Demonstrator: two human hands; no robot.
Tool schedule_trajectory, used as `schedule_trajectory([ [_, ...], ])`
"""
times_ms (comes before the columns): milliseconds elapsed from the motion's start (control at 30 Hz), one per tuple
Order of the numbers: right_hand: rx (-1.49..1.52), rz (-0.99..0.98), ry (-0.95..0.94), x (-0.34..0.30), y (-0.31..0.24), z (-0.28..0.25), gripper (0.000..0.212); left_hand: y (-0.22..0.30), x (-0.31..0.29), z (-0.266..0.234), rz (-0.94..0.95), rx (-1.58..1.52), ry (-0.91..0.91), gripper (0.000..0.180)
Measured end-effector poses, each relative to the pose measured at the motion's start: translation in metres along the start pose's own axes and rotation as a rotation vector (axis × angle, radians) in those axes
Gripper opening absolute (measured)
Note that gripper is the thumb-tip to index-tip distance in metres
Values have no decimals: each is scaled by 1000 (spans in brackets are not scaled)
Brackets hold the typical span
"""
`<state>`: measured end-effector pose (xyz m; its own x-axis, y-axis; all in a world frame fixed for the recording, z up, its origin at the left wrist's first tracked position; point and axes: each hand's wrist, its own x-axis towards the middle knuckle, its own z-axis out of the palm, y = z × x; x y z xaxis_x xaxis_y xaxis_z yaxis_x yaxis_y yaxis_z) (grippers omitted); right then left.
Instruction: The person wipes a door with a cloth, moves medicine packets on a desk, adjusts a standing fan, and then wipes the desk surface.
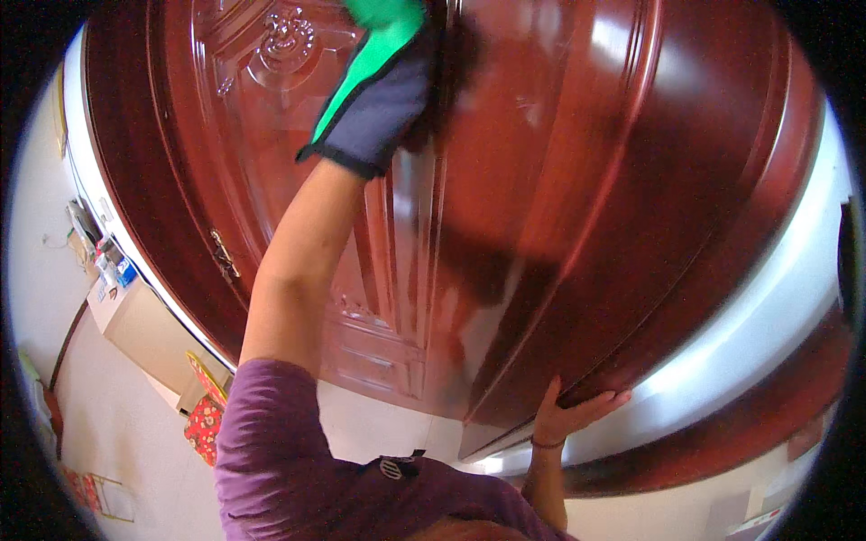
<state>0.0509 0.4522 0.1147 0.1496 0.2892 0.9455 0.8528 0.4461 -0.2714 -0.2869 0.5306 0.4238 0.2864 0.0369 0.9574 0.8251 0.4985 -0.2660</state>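
Note:
My left arm reaches up across a glossy reddish-brown wooden door (541, 180). On my left hand (374, 72) is a green and dark grey glove with a black cuff. The gloved hand is at the top of the view, against the door surface; its fingers are blurred and partly cut off, so whether it holds anything is unclear. Lower right, my bare right hand (573, 415) grips the door's edge, thumb on the near face and fingers stretched along the other side. A thin band circles that wrist.
Carved panels (284, 41) and a metal handle (225, 254) are at left. Beyond the door stand a pale box (162, 329) with small items on top and a red floral-patterned thing (203, 428). A white wall strip (722, 352) curves along the right.

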Motion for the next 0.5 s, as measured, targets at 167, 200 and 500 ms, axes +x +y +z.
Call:
schedule_trajectory([
  [167,-11,-10,-31,-4,0,-1,85,34,30,40,-24,-367,117,55],
  [200,21,3,-45,-3,-3,-4,85,36,24,45,-38,-384,80,57],
  [500,36,25,-78,-5,2,-5,85,124,-141,-11,470,-652,-426,60],
])
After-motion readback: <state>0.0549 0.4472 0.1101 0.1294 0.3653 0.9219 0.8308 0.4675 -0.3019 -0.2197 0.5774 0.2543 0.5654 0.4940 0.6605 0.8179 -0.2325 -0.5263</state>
